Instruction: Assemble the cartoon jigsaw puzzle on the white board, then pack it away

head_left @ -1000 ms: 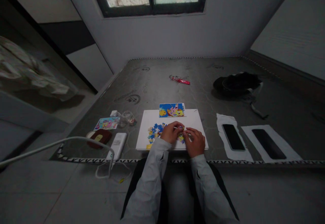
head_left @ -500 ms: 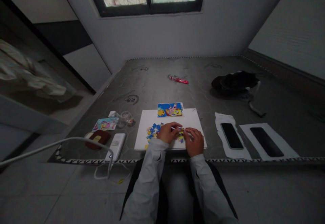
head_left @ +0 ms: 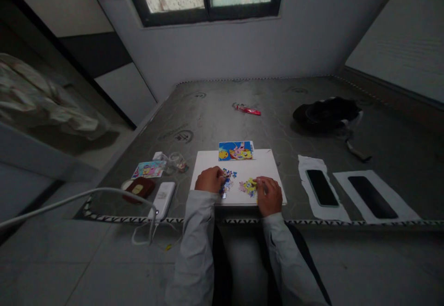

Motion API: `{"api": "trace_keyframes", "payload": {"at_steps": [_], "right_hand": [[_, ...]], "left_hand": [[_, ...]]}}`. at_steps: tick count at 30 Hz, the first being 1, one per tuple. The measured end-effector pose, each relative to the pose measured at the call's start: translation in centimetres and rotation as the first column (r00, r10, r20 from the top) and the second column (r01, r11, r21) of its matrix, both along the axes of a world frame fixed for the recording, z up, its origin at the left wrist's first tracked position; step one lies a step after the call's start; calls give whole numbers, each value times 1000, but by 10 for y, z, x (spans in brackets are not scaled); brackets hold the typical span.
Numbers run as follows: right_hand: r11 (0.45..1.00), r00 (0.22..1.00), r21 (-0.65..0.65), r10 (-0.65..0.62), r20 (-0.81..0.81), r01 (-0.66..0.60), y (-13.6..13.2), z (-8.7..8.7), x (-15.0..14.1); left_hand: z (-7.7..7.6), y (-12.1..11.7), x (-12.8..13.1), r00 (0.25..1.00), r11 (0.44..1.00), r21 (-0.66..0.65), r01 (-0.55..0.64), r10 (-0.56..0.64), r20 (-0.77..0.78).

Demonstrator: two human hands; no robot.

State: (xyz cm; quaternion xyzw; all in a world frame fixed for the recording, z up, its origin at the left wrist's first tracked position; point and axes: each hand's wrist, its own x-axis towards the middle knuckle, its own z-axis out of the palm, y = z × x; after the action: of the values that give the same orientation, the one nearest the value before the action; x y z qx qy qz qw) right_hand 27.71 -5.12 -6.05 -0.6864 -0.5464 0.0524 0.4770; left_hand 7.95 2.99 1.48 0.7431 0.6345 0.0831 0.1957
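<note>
Loose jigsaw puzzle pieces (head_left: 228, 182), mostly blue, lie in a pile on a white board (head_left: 207, 158). At the pile's left side is my left hand (head_left: 209, 180), its fingers curled down among the pieces; whatever they hold is hidden. To the right, a small yellow-and-pink cluster of puzzle pieces (head_left: 247, 186) lies on the same board. My right hand (head_left: 269, 196) is closed at the cluster's right edge, thumb and fingertips pinched on a puzzle piece there. Behind both hands, a cartoon picture card (head_left: 236, 150) lies over the board's far edge.
On the left are a second picture card (head_left: 149, 169), a clear plastic bag (head_left: 175, 162), a brown case (head_left: 139, 189) and a white power bank (head_left: 162, 199) with a cable. Two phones (head_left: 322, 188) lie on white sheets at right. Farther back are a red packet (head_left: 248, 109) and a black cap (head_left: 326, 114).
My left hand has left the cluster and moved left to the blue pile, now covering part of it. My right hand stays beside the cluster, slightly lower. The view has shifted slightly.
</note>
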Motion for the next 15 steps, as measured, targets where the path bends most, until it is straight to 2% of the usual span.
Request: {"api": "trace_keyframes", "payload": {"at_steps": [4, 10, 15], "right_hand": [[1000, 1000, -16, 1, 9, 0, 0, -1, 0], [1000, 1000, -3, -1, 14, 1, 0, 0, -1], [1000, 1000, 10, -9, -5, 9, -1, 3, -1]], "left_hand": [[-4, 3, -5, 997, 998, -30, -57, 58, 45], [0, 1, -5, 992, 987, 108, -123, 119, 43], [5, -4, 4, 988, 988, 110, -104, 90, 128]]}}
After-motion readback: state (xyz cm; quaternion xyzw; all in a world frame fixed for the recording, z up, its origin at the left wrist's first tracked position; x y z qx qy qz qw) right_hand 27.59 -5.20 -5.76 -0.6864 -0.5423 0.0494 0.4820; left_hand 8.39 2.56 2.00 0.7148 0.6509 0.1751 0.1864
